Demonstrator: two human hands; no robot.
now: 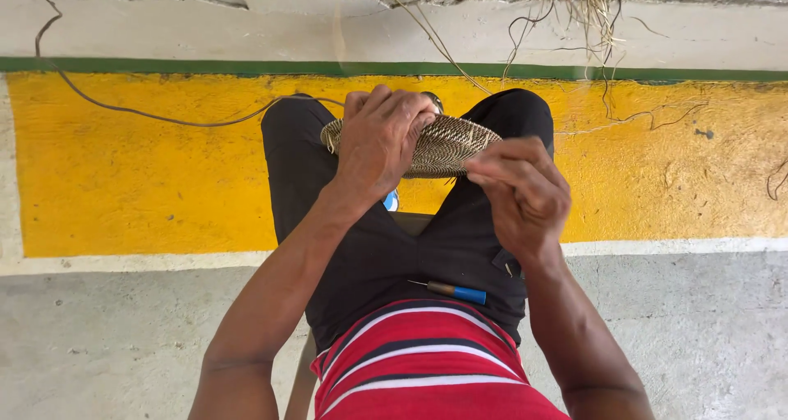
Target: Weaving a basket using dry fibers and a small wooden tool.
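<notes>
A small woven basket (447, 145) of tan and dark fibre rests on my knees, over my black trousers. My left hand (379, 137) is clasped over its left side and holds it. My right hand (521, 192) is at the basket's right rim with fingers pinched together, apparently on a thin strand; the strand itself is too fine to make out. A small tool with a blue handle (460, 292) lies on my lap near my striped red shirt.
A thin dark strand (123, 108) trails across the yellow painted floor band (148, 166) to the left. Loose dry fibres (574, 10) lie at the top by the wall edge. Grey concrete floor (123, 330) lies on both sides of my seat.
</notes>
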